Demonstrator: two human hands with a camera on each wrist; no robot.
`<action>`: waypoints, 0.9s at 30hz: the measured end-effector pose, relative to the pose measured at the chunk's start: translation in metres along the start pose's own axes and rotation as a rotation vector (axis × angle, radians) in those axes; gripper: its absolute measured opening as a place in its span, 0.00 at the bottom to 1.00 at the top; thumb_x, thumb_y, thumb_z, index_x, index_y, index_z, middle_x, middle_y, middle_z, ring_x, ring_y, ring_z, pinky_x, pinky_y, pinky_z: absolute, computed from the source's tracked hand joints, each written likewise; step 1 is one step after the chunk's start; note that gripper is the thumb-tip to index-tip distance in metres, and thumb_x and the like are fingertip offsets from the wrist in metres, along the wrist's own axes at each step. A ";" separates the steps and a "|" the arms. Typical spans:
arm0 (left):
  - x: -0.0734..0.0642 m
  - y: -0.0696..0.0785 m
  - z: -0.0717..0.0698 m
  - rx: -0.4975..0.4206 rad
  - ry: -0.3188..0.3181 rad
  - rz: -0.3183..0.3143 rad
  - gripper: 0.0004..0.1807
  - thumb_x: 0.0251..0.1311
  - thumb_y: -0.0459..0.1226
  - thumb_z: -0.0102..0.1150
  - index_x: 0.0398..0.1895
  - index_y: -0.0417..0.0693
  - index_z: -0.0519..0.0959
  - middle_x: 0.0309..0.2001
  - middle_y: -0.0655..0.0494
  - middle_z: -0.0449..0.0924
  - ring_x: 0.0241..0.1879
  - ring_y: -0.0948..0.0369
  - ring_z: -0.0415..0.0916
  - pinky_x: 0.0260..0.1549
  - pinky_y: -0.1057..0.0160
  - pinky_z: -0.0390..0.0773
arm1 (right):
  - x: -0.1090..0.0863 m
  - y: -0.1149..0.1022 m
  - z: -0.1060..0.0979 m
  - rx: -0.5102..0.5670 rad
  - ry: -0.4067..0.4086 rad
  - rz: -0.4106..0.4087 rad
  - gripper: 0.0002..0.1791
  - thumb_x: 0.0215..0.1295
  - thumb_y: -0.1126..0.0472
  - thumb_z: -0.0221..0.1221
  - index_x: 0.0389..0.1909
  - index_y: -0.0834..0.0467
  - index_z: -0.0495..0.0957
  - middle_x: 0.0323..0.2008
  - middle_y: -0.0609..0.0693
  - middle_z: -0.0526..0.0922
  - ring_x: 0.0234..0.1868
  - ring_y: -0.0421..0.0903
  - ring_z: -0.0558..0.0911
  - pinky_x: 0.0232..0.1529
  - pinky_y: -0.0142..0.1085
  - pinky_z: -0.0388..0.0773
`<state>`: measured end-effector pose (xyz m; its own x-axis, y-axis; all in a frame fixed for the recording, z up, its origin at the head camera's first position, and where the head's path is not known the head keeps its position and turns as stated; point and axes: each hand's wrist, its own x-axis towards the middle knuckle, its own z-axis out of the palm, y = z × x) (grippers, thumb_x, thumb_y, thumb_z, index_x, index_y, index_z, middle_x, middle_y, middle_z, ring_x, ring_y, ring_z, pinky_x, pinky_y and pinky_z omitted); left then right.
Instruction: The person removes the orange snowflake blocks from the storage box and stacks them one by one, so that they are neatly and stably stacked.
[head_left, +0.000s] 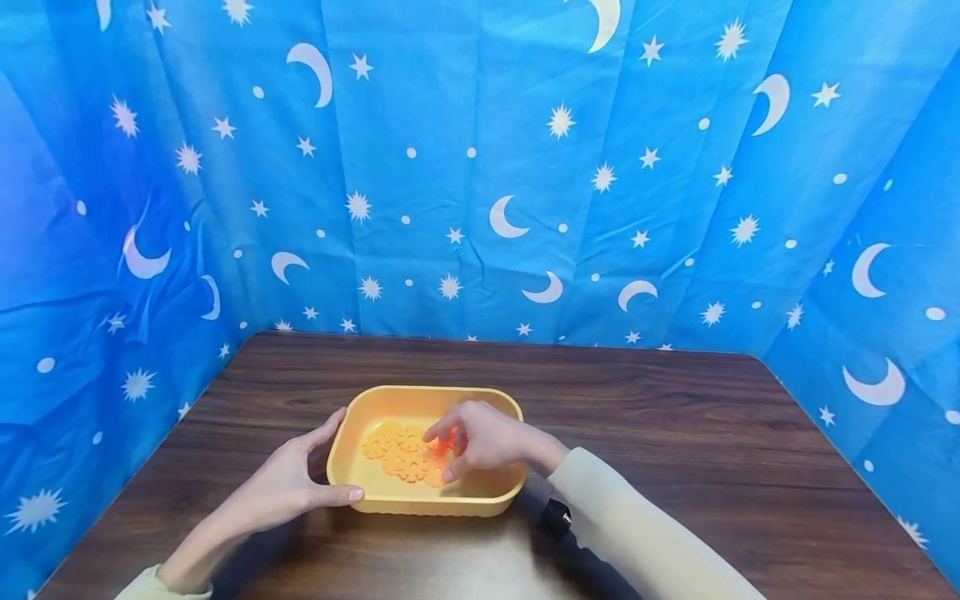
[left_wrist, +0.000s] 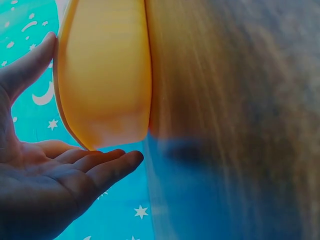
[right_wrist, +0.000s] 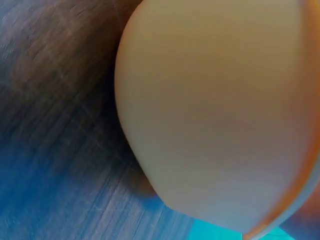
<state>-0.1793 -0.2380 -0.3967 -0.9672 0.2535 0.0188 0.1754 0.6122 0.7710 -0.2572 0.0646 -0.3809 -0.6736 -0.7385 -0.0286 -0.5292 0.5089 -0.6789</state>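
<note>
A yellow plastic tray (head_left: 480, 505) sits on the table, with several orange flower-shaped discs (head_left: 411, 468) lying flat inside. My left hand (head_left: 281, 483) holds the tray's left end, thumb on the near rim and fingers at the far left side. In the left wrist view the tray's wall (left_wrist: 105, 75) stands between thumb and fingers. My right hand (head_left: 483, 437) reaches down into the tray from the right, thumb and index fingertips apart over the discs. Red-orange discs (head_left: 441, 448) show between them, partly hidden by the hand. The tray's outer wall (right_wrist: 210, 110) fills the right wrist view.
The tray rests on a dark wood-grain table (head_left: 660, 433). Behind and at both sides hangs a blue cloth (head_left: 450, 192) with white moons and stars. A small black device (head_left: 557, 517) is at the right wrist, below the pale sleeve (head_left: 637, 521).
</note>
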 end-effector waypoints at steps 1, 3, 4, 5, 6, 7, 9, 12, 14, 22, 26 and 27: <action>0.001 0.000 0.000 0.004 0.001 0.007 0.66 0.49 0.51 0.83 0.82 0.32 0.53 0.77 0.33 0.62 0.73 0.37 0.65 0.64 0.38 0.73 | 0.000 0.000 0.000 -0.003 -0.007 0.006 0.29 0.52 0.64 0.81 0.57 0.59 0.87 0.42 0.51 0.85 0.37 0.47 0.79 0.39 0.34 0.78; 0.002 0.000 0.000 0.005 0.003 0.022 0.65 0.48 0.50 0.84 0.82 0.32 0.54 0.76 0.33 0.63 0.73 0.37 0.66 0.64 0.38 0.74 | 0.001 0.001 0.000 -0.008 -0.015 0.013 0.28 0.51 0.65 0.82 0.55 0.59 0.88 0.43 0.51 0.86 0.39 0.49 0.80 0.39 0.34 0.78; 0.002 0.000 0.000 0.003 0.002 0.028 0.65 0.48 0.50 0.84 0.82 0.33 0.54 0.76 0.33 0.64 0.72 0.37 0.67 0.64 0.38 0.74 | 0.002 0.002 0.000 -0.011 -0.018 0.015 0.27 0.50 0.65 0.82 0.55 0.60 0.88 0.43 0.50 0.86 0.40 0.49 0.80 0.40 0.34 0.78; 0.003 -0.001 -0.001 -0.007 0.000 0.034 0.65 0.49 0.49 0.84 0.82 0.32 0.53 0.76 0.33 0.64 0.72 0.38 0.67 0.63 0.39 0.75 | 0.003 0.003 -0.001 -0.013 -0.021 0.015 0.27 0.50 0.65 0.82 0.54 0.60 0.89 0.43 0.50 0.87 0.41 0.50 0.80 0.40 0.33 0.78; 0.003 0.000 -0.001 -0.023 -0.005 0.035 0.65 0.49 0.49 0.84 0.82 0.32 0.53 0.76 0.32 0.64 0.72 0.38 0.68 0.63 0.41 0.76 | 0.004 0.003 -0.001 -0.018 -0.024 0.017 0.27 0.50 0.65 0.82 0.53 0.59 0.89 0.43 0.50 0.87 0.41 0.50 0.80 0.40 0.34 0.78; 0.003 0.000 -0.001 -0.039 -0.011 0.033 0.65 0.49 0.48 0.84 0.83 0.32 0.52 0.76 0.32 0.63 0.71 0.38 0.69 0.62 0.42 0.77 | 0.005 0.004 -0.001 -0.026 -0.029 0.019 0.26 0.50 0.65 0.82 0.53 0.59 0.89 0.43 0.49 0.87 0.41 0.50 0.80 0.40 0.34 0.77; 0.003 0.000 0.000 -0.065 -0.019 0.021 0.66 0.49 0.47 0.84 0.83 0.33 0.51 0.77 0.31 0.62 0.71 0.38 0.69 0.61 0.45 0.79 | 0.007 0.005 0.000 -0.042 -0.037 0.022 0.26 0.50 0.64 0.83 0.52 0.58 0.90 0.41 0.47 0.87 0.40 0.48 0.79 0.40 0.33 0.76; 0.002 0.001 0.001 -0.078 -0.025 -0.007 0.66 0.50 0.48 0.84 0.84 0.34 0.50 0.77 0.32 0.61 0.72 0.37 0.68 0.61 0.45 0.78 | 0.010 0.007 0.001 -0.065 -0.048 0.025 0.24 0.50 0.63 0.83 0.51 0.56 0.90 0.38 0.44 0.87 0.39 0.46 0.77 0.40 0.33 0.75; 0.002 0.001 0.001 -0.074 -0.025 -0.019 0.66 0.50 0.49 0.84 0.84 0.35 0.51 0.77 0.32 0.61 0.72 0.37 0.68 0.62 0.44 0.78 | 0.011 0.007 0.003 -0.080 -0.053 0.022 0.23 0.51 0.63 0.82 0.49 0.56 0.91 0.36 0.44 0.86 0.39 0.45 0.77 0.41 0.33 0.74; 0.001 -0.002 0.001 -0.070 -0.025 -0.021 0.65 0.50 0.49 0.83 0.84 0.38 0.51 0.78 0.34 0.60 0.73 0.36 0.65 0.63 0.42 0.76 | 0.014 0.005 0.005 -0.095 -0.058 0.042 0.21 0.51 0.67 0.81 0.47 0.55 0.91 0.31 0.47 0.84 0.33 0.41 0.74 0.37 0.32 0.72; 0.001 -0.003 0.000 -0.066 -0.032 -0.026 0.65 0.51 0.50 0.83 0.84 0.38 0.51 0.79 0.34 0.59 0.74 0.36 0.64 0.63 0.42 0.76 | 0.016 0.006 0.006 -0.096 -0.061 0.041 0.20 0.51 0.67 0.81 0.47 0.55 0.91 0.29 0.49 0.82 0.31 0.41 0.73 0.34 0.31 0.71; 0.001 -0.003 0.000 -0.067 -0.033 -0.024 0.65 0.51 0.49 0.83 0.84 0.38 0.51 0.79 0.34 0.59 0.74 0.36 0.64 0.63 0.42 0.76 | 0.016 0.007 0.007 -0.095 -0.062 0.044 0.20 0.51 0.67 0.81 0.47 0.55 0.91 0.29 0.49 0.82 0.30 0.41 0.73 0.34 0.31 0.71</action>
<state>-0.1805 -0.2393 -0.3991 -0.9642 0.2644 -0.0207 0.1382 0.5674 0.8117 -0.2683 0.0528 -0.3909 -0.6660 -0.7387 -0.1040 -0.5482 0.5793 -0.6032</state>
